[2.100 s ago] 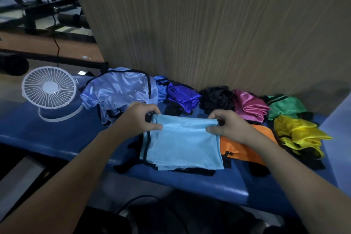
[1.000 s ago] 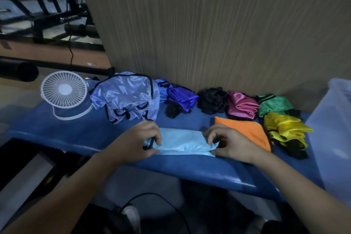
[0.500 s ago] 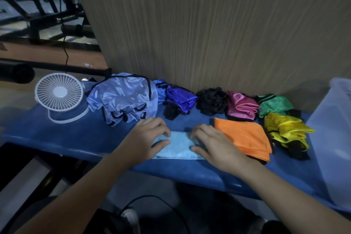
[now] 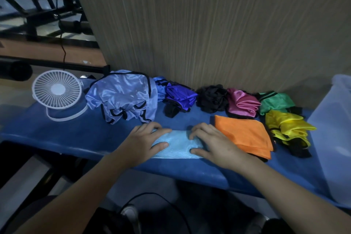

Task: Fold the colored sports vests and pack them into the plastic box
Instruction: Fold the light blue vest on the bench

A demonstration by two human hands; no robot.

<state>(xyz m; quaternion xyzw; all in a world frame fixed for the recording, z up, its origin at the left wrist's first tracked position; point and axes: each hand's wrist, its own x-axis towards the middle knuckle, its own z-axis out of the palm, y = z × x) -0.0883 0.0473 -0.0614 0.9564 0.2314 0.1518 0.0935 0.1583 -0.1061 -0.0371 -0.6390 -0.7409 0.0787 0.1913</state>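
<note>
A folded light-blue vest [image 4: 178, 143] lies near the front edge of the blue bench [image 4: 95, 135]. My left hand [image 4: 141, 142] presses flat on its left end and my right hand [image 4: 212, 143] presses flat on its right end. Beside it on the right lies a folded orange vest [image 4: 245, 135]. Along the wall sit crumpled vests: pale blue [image 4: 123, 97], purple [image 4: 180, 97], black [image 4: 212, 98], pink [image 4: 243, 103], green [image 4: 275, 101] and yellow [image 4: 286, 127]. The translucent plastic box [image 4: 334, 129] stands at the bench's right end.
A small white desk fan [image 4: 57, 92] stands at the left end of the bench. A wood-grain wall panel [image 4: 209, 24] rises right behind the vests. A black cable [image 4: 152, 197] runs over the dark floor below the bench's front edge.
The light-blue vest was folded down from a wide panel into a narrow strip. Both hands went from pinching its corners to pressing flat on it, close together.
</note>
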